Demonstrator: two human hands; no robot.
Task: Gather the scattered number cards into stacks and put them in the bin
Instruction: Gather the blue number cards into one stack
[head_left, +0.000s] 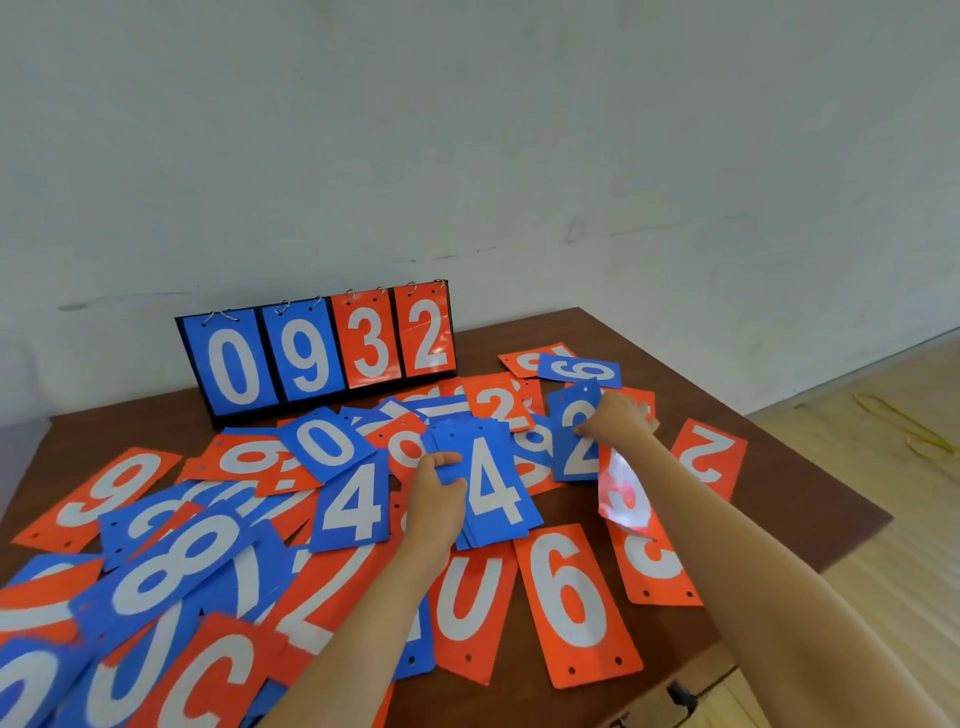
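Your left hand grips a small stack of blue cards, a 4 on top, held near the middle of the table. Your right hand has fingers closed on the edge of a blue 2 card, toward the far right corner. Progress is judged early: one stack begun, dozens of loose red and blue cards spread to the left and near edges. The scoreboard stand stands at the far edge. No bin is in view.
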